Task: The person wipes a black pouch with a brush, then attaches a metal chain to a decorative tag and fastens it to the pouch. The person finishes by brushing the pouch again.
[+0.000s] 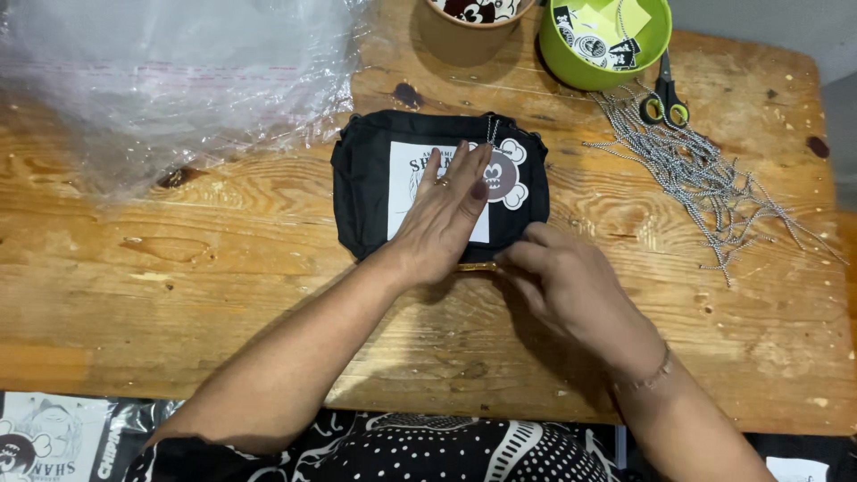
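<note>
Two hands, left hand [444, 217] and right hand [562, 284], press one black pouch [361, 192].

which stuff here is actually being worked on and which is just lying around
In use:
- black pouch, under the left hand
- right hand at its bottom edge
- skull tag

Lying about:
- plastic bags
- scissors
- cords
- green bowl
- brown cup

Left hand [444, 212] covers middle of white label on black pouch [366, 183]. Right hand [562, 278] hides pouch's near right corner; fingertips out of sight. Brown cup [464, 27] and green bowl [616, 45] at worktop far edge cut by top frame edge. Plastic wrap [170, 71] runs off left, top.
</note>
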